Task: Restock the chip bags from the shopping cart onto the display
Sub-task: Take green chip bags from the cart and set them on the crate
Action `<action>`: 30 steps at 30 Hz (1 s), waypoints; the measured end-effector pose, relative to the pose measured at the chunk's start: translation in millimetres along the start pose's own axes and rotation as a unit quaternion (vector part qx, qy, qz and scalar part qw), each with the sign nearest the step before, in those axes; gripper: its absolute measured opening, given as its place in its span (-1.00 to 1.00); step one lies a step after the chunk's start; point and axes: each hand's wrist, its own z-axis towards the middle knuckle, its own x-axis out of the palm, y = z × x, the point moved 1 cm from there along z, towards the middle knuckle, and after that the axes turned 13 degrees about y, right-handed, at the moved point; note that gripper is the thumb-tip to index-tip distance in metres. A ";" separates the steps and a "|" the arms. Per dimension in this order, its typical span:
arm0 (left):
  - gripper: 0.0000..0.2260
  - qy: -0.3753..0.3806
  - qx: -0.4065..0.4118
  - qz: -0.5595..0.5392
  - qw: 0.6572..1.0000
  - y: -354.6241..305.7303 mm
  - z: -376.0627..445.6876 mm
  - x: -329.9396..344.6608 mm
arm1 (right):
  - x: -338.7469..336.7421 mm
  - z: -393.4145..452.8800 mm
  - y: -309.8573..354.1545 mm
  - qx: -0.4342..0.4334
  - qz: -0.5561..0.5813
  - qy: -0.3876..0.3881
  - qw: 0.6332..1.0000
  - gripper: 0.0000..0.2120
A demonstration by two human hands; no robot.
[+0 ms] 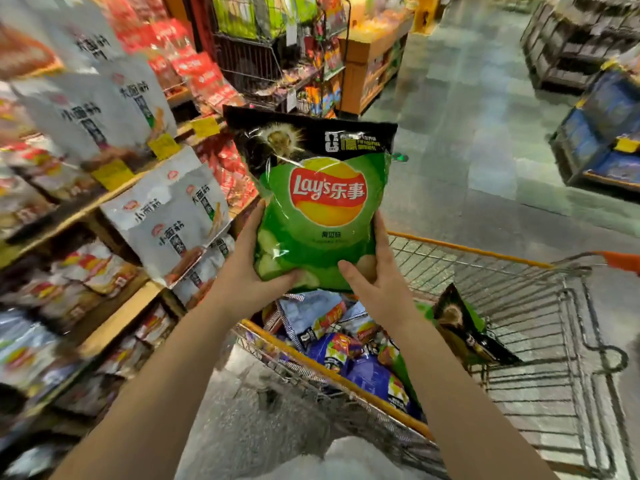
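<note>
"Lay's 乐事" — on the green chip bag (318, 216)

A green chip bag (317, 206) with a black top band and a red-and-yellow Lay's logo is upright, face to the camera, above the near-left corner of the shopping cart (485, 252). The left hand (251, 268) grips its lower left edge and the right hand (375, 275) its lower right corner. The wire cart, orange-rimmed, holds more bags: blue ones (363, 368) heaped at its near left, and another green-and-black bag (464, 327) leaning tilted to their right. The display (121, 317) of wooden shelves stands at left, stocked with blurred packets.
</note>
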 end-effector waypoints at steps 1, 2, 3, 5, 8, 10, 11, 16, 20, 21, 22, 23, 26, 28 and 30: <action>-0.06 -0.014 -0.005 -0.009 1.000 -1.8 -13.2 -7.3 | 10.4 1.3 7.2 -0.012 0.016 0.019 1.000 -0.24; -0.07 -0.033 -0.007 -0.017 0.999 -2.7 -27.7 -14.9 | 21.7 2.3 14.2 -0.023 0.028 0.040 0.999 -0.24; -0.10 -0.055 -0.009 -0.024 0.998 -2.2 -43.9 -22.6 | 33.9 2.4 21.1 -0.032 0.037 0.061 0.997 -0.23; -0.15 -0.101 -0.012 -0.039 0.994 -2.7 -78.8 -36.0 | 59.5 1.1 32.5 -0.043 0.051 0.098 0.993 -0.21; -0.19 -0.154 -0.008 -0.079 0.985 -4.8 -137.1 -49.7 | 101.6 -9.3 54.3 -0.063 0.074 0.151 0.984 -0.23; -0.20 -0.194 -0.011 -0.086 0.977 -8.4 -182.1 -57.2 | 131.4 -23.3 71.9 -0.082 0.084 0.187 0.975 -0.26; -0.20 -0.213 -0.016 -0.083 0.973 -10.3 -206.1 -60.8 | 147.1 -32.1 80.9 -0.091 0.082 0.210 0.970 -0.26; -0.16 -0.309 -0.069 -0.052 0.947 -14.4 -334.5 -70.0 | 220.7 -90.8 121.4 -0.104 0.068 0.311 0.942 -0.22; -0.24 -0.378 -0.086 -0.033 0.921 -26.6 -429.8 -66.1 | 276.6 -140.4 159.0 -0.130 0.074 0.382 0.912 -0.23; -0.24 -0.394 -0.086 -0.032 0.914 -30.3 -450.3 -66.2 | 290.9 -152.9 169.0 -0.136 0.080 0.400 0.903 -0.24; -0.25 -0.409 -0.088 -0.032 0.908 -32.5 -469.8 -66.8 | 305.0 -163.9 176.8 -0.141 0.085 0.414 0.895 -0.24; -0.27 -0.424 -0.091 -0.032 0.900 -35.6 -488.1 -66.8 | 318.3 -174.4 183.7 -0.144 0.093 0.429 0.887 -0.25; -0.33 -0.477 -0.102 -0.019 0.873 -40.4 -535.9 -64.5 | 351.5 -200.2 203.6 -0.155 0.109 0.466 0.864 -0.28; -0.35 -0.509 -0.106 -0.017 0.854 -44.6 -560.7 -62.1 | 371.6 -212.5 216.4 -0.171 0.108 0.489 0.848 -0.28; -0.33 -0.531 -0.111 -0.018 0.840 -45.3 -583.3 -66.1 | 392.8 -220.4 227.2 -0.181 0.107 0.507 0.836 -0.26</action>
